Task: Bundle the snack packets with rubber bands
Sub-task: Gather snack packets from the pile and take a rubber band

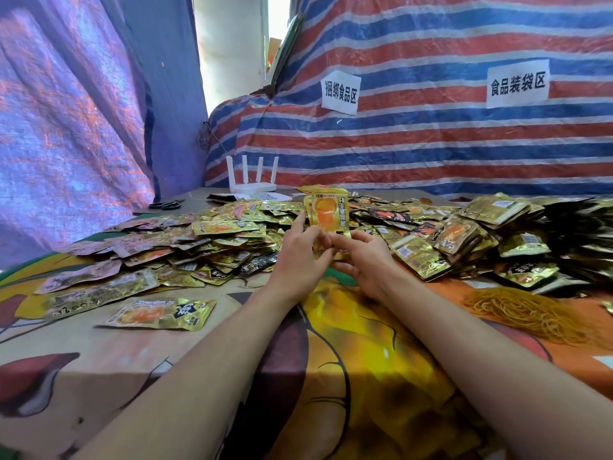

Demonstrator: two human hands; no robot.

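An upright stack of gold snack packets [327, 212] is held above the table's middle by both hands at its lower end. My left hand [300, 257] grips its left side with the index finger stretched up along the edge. My right hand [360, 260] grips the lower right corner with curled fingers. Loose gold packets [225, 234] lie heaped behind and to the left of the hands. Bundled stacks [464, 237] lie to the right. A heap of yellow rubber bands [527, 313] sits on the cloth at the right. I see no band on the held stack.
A single packet [162, 313] lies flat at the near left on the printed tablecloth [348, 360]. A white router [253, 180] and black scissors [166, 204] sit at the back left. Striped tarpaulin walls with two paper signs [340, 91] close off the back.
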